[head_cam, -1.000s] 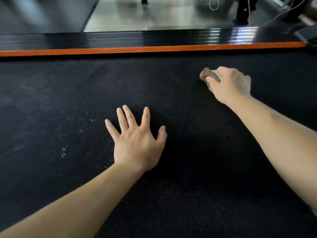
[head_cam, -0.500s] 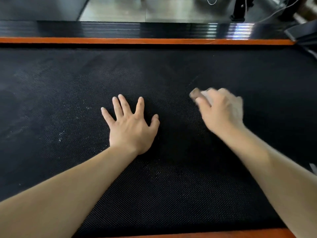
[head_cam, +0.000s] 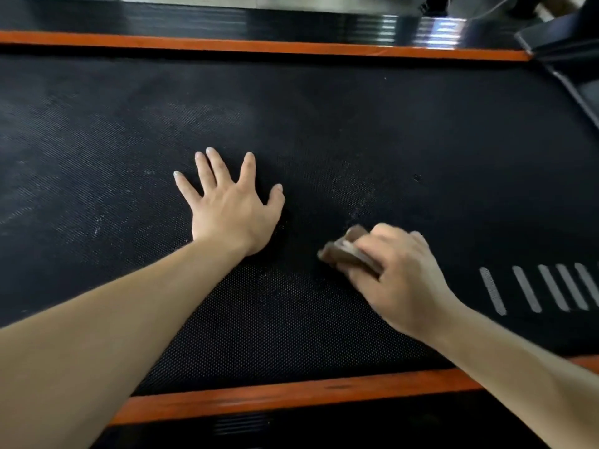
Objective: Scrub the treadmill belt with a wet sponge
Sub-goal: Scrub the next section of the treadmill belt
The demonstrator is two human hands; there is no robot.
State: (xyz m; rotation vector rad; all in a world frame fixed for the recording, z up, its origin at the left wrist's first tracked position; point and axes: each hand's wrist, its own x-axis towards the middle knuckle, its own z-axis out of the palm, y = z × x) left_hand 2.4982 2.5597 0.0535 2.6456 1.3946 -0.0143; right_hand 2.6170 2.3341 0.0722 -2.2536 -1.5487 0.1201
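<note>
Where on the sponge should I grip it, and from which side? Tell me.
From above, by its side edges, as the right hand does now: the sponge lies flat on the treadmill belt, so only its top and edges are free.

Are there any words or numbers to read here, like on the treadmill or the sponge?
None can be read.
The treadmill belt bears only plain pale stripes, no letters.
The sponge in the right hand is blurred and shows no print.
</note>
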